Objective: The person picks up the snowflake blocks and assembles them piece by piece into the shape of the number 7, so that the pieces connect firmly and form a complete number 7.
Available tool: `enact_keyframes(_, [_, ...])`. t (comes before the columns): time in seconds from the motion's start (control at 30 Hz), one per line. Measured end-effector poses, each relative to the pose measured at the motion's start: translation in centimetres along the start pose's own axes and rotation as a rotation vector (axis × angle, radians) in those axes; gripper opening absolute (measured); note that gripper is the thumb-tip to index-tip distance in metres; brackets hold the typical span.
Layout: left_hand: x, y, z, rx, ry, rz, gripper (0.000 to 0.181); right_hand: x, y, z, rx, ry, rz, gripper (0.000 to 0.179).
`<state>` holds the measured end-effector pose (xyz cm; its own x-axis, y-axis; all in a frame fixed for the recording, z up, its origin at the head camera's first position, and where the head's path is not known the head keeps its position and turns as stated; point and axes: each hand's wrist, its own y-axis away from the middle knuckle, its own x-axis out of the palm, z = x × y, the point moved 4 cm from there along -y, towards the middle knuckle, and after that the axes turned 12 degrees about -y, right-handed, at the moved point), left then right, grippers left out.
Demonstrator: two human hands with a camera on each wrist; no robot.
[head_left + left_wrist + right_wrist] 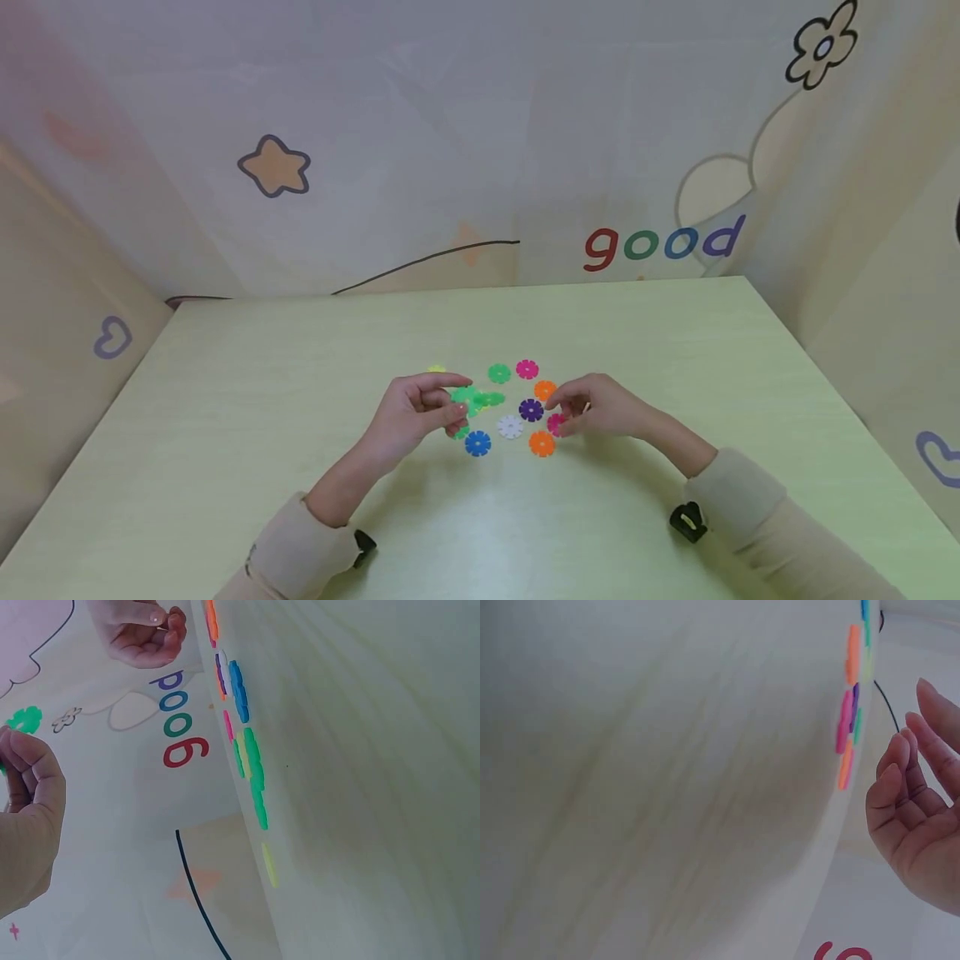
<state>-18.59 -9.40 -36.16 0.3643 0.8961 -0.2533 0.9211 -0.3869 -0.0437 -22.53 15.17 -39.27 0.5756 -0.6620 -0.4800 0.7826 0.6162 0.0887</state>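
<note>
My left hand (420,410) pinches a green notched plastic disc (466,401) above the table; in the left wrist view this green disc (25,720) shows beyond the fingertips. Another green disc (492,399) overlaps it to the right in the head view. My right hand (600,406) hovers at the right side of the scattered discs with loosely bent fingers and nothing between them, as the right wrist view of the hand (919,802) shows. Nearest to it are a pink disc (555,424), partly hidden by the fingers, a purple disc (531,410) and an orange disc (545,390).
Around the hands lie a white disc (511,427), a blue disc (477,443), a lower orange disc (542,444), a far green disc (499,373) and a far pink disc (527,369). A yellow disc (437,368) peeks out behind the left hand. Printed curtains surround the pale table (300,358).
</note>
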Motion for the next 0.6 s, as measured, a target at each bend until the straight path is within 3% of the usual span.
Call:
enact_keyframes(0.17, [0.2, 0.0, -0.1, -0.001, 0.006, 0.008, 0.032, -0.4, 0.2, -1.0, 0.050, 0.004, -0.001, 0.027])
enact_keyframes(0.6, [0.4, 0.1, -0.5, 0.007, 0.012, 0.030, 0.032, -1.3, -0.4, -2.4, 0.076, 0.015, 0.069, 0.034])
